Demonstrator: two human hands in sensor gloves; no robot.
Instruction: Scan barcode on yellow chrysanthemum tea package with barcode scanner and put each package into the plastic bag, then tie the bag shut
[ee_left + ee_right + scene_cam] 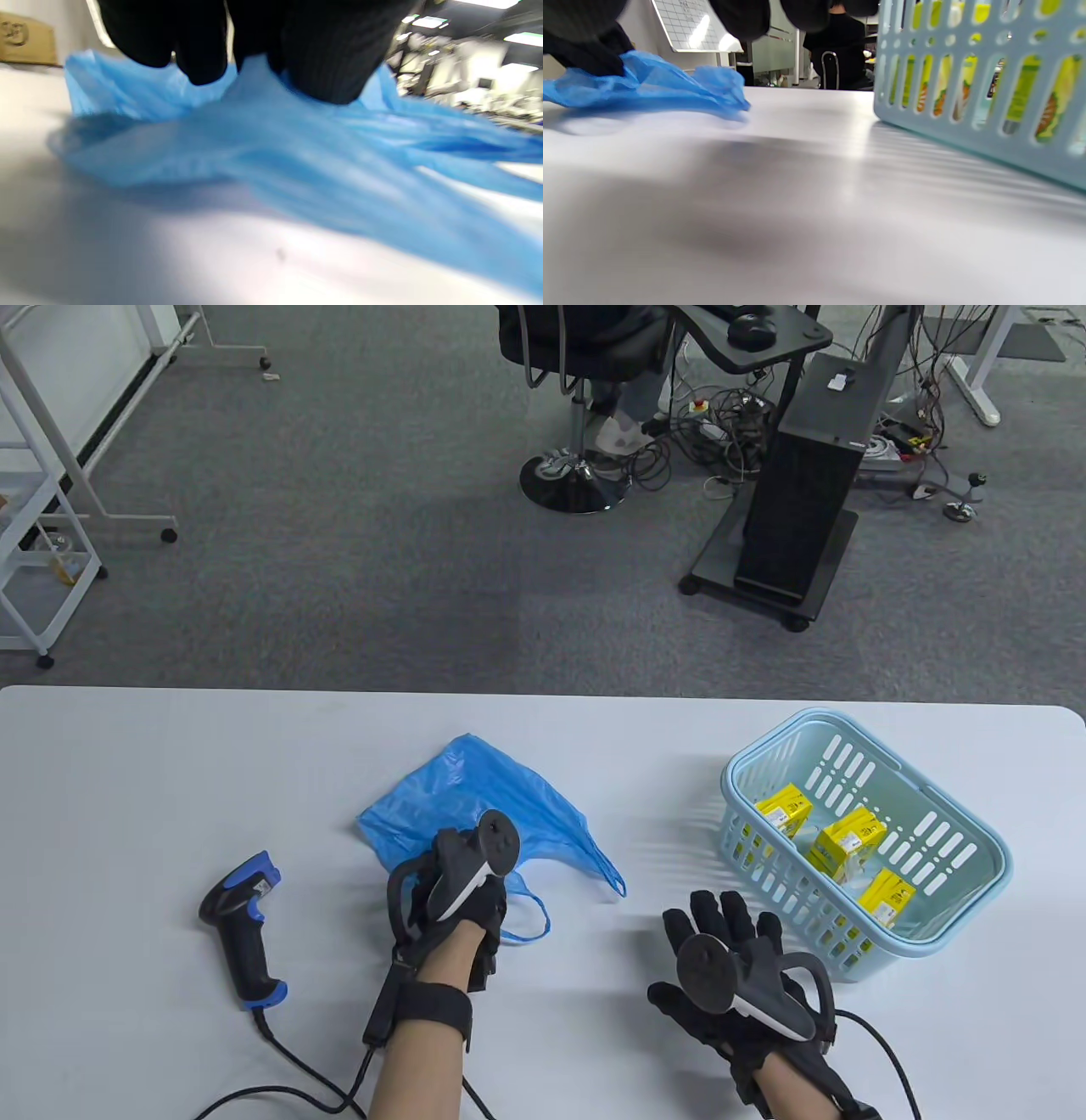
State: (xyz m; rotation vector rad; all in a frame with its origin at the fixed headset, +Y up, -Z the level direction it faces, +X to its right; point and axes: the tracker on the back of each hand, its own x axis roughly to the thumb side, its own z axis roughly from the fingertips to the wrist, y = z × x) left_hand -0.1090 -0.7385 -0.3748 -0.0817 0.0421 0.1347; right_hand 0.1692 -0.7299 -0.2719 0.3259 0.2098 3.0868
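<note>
Fingers [322,63] on blue bag [475,806]; yellow packages' [785,808] print unreadable.

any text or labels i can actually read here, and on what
None can be read.
Yellow tea packages in the basket: printing too small in the table view, blurred in the right wrist view.
Barcode scanner: a small label on its head, too small to read.
Cardboard box: a blurred mark, unreadable.

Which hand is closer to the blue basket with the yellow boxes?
The right hand. It hovers open over the table just left of the basket, nearly at its near corner. The left hand is farther off, on the blue plastic bag.
</note>
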